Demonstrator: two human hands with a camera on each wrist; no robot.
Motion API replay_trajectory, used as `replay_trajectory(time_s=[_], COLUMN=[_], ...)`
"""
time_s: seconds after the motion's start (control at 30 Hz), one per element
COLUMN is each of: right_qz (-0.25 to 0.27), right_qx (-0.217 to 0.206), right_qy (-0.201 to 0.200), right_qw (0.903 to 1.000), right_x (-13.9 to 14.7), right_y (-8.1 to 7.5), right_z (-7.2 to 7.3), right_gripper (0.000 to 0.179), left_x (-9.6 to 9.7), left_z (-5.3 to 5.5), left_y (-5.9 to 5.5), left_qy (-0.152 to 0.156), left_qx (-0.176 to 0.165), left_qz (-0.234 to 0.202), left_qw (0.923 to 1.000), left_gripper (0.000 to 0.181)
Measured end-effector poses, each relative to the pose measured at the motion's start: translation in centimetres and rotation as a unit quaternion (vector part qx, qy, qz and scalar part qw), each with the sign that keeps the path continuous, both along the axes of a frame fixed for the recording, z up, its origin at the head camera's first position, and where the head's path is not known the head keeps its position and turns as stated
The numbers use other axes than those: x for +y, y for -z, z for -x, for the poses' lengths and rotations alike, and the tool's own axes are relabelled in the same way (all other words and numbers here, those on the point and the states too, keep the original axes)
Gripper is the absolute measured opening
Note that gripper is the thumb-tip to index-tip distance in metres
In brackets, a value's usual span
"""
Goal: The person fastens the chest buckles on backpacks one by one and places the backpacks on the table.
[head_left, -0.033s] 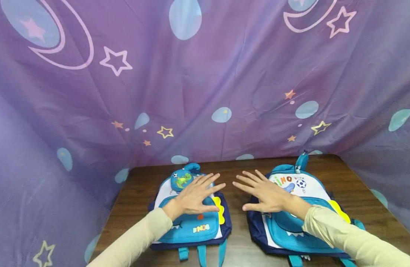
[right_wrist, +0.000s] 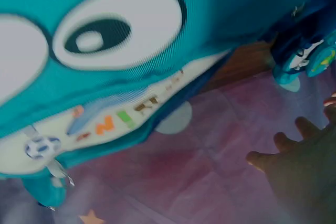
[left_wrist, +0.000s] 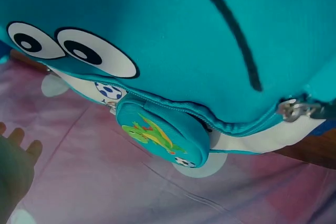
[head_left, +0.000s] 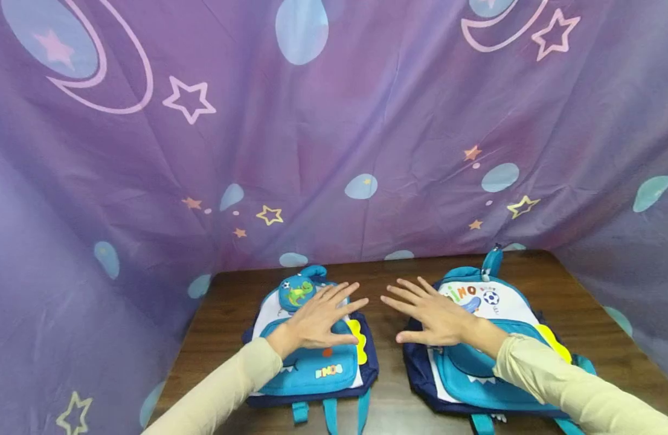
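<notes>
Two children's backpacks lie side by side on a brown wooden table (head_left: 203, 338). The left one (head_left: 307, 380) is blue and white, with yellow scallops and a round pouch (head_left: 296, 293) showing a green dinosaur. The right backpack (head_left: 464, 386) looks larger and carries a cartoon face and a football print. My left hand (head_left: 320, 319) is spread over the left backpack, fingers straight. Over the inner side of the right backpack, my right hand (head_left: 434, 315) is spread likewise. Neither hand holds anything; whether they touch the fabric I cannot tell. Printed eyes (left_wrist: 97, 51) fill part of the left wrist view.
A purple curtain (head_left: 312, 151) with moons and stars hangs behind the table and along both sides. Blue straps (head_left: 330, 417) trail from the left backpack towards the near edge. A zip pull (left_wrist: 294, 109) shows at the pocket's side in the left wrist view.
</notes>
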State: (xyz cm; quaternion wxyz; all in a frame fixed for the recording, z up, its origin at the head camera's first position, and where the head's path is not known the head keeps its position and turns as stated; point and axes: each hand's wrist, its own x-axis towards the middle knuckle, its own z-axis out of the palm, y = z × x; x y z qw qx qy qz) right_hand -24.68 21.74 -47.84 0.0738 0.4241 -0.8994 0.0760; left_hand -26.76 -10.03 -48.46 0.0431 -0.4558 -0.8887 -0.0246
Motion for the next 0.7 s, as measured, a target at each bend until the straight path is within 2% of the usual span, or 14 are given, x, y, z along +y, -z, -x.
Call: replay_trajectory(time_s=[0.43,0.7], right_qz=[-0.008,-0.014], right_qx=[-0.023,-0.023], right_qy=[0.049,0.089], right_qw=[0.9985,0.9957], right_x=[1.7,2.9], right_y=[-0.8,-1.6], right_z=[-1.2,-2.1], right_gripper=[0.078,0.08], left_x=[1.2,2.4], left_z=[-0.7,-0.9], left_y=[-0.6,-1.2], left_qy=[-0.015,-0.032], left_qx=[-0.008,-0.049], left_qz=[0.001,-0.019], left_qw=[0.9999,0.9981], left_gripper=[0.08,0.079])
